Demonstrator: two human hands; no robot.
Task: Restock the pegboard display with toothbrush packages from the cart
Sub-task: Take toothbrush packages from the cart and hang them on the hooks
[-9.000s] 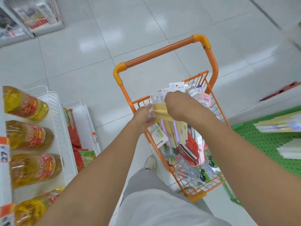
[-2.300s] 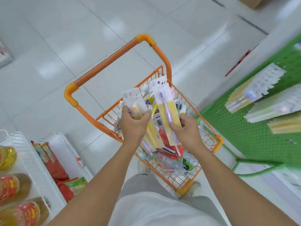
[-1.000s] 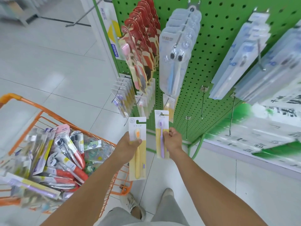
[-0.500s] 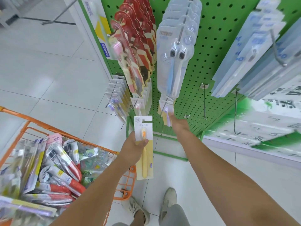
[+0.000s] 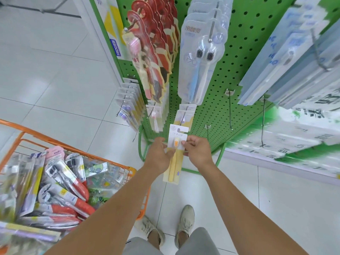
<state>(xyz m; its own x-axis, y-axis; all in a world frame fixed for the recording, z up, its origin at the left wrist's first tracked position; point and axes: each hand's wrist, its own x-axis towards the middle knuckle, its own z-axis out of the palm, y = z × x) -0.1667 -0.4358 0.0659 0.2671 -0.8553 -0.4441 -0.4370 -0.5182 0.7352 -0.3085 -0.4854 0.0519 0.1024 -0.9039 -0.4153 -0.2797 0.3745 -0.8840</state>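
White floor tiles [image 5: 55,74] underfoot, green pegboard [image 5: 244,57] rising ahead. Far left: orange cart [image 5: 137,181] heaped with loose toothbrush packs, close enough to reach back into. Further right, low on the board, hanging rows of purple-brush packs [image 5: 128,111] and pink-brush packs [image 5: 156,116], then a short row of yellow cards [image 5: 184,115] on its own hook. Just below that row, held upright: yellow toothbrush package [image 5: 174,153], hang slot at the top and not yet over any hook. Left hand [image 5: 160,157] gripping its left edge, thumb across the front; right hand [image 5: 198,151] pinching the right edge near the brush head. Best bet: keep the card square, raise the slot to the hook tip on the yellow row, thread it on, slide back against the cards behind. Worth avoiding: a tilted card catching the tip or nudging hung packs loose. Bare hooks [image 5: 230,109] to the right look like spares for other stock.
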